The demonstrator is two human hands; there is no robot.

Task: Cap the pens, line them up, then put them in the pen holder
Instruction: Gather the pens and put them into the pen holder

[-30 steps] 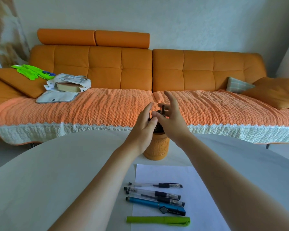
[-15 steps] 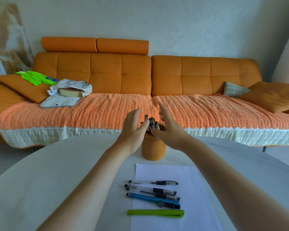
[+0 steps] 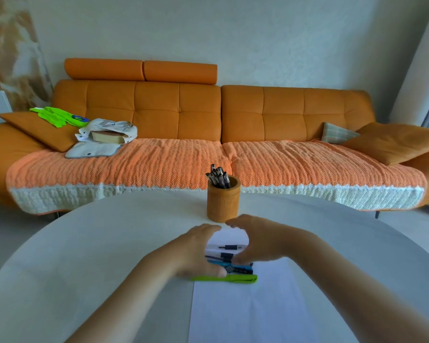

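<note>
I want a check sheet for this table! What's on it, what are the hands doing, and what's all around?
Surface: round pale table with a white paper sheet near the front edge.
Job's things: pen holder upright behind the sheet, dark pens standing in it; green pen, blue pen and clear pens lying on the sheet.
Clutter: nothing seen on the table.
Hands: left hand and right hand lowered over the lying pens, blurred; whether either grips a pen cannot be told.
Cables: nothing seen.
Surroundings: orange sofa with a knitted throw, cushions, a bag holding a book and a green item.
</note>
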